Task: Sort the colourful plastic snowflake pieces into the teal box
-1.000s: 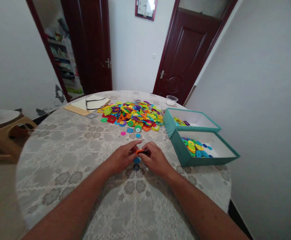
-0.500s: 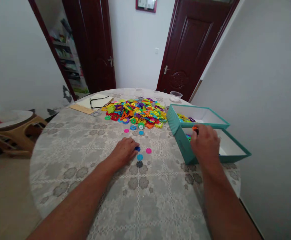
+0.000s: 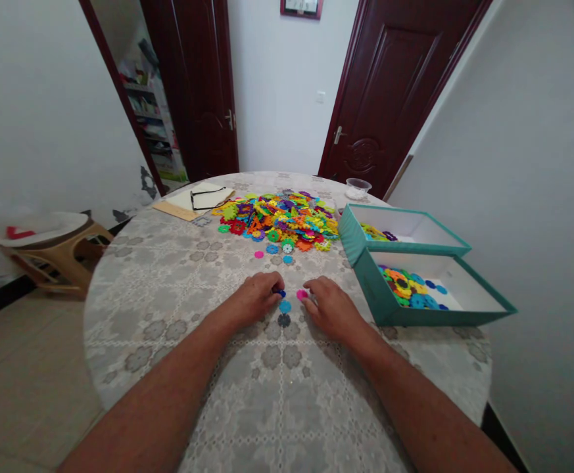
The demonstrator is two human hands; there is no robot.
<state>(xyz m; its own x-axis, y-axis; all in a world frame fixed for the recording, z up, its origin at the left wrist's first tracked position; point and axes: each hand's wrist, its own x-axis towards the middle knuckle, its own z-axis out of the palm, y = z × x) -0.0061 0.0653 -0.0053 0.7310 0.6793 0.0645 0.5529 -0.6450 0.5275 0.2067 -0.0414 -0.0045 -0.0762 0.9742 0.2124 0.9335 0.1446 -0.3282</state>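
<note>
My left hand (image 3: 260,297) rests on the table with thumb and fingers closed on a dark blue flower-shaped plastic disc (image 3: 281,293). Opposite it, my right hand (image 3: 332,306) has its thumb and fingertips closed at the edge of a pink disc (image 3: 301,295) on the cloth. Between the hands lies a light blue disc (image 3: 285,307), with a dark grey disc (image 3: 283,320) just nearer to me. Farther out, a small pink disc (image 3: 259,254) and two blue discs lie before a large heap of coloured discs (image 3: 287,220).
At the right stand two teal boxes (image 3: 380,299) with white insides; the nearer holds several coloured discs (image 3: 409,288). Black glasses (image 3: 208,199) lie on papers at the back left. A clear plastic bowl (image 3: 358,189) stands at the back right. A patterned cloth (image 3: 178,295) covers the round table.
My right hand has come from the nearer teal box, moving left to the pink disc; the orange piece is out of its fingers. My left hand stays at the dark blue disc. The view has shifted slightly.
</note>
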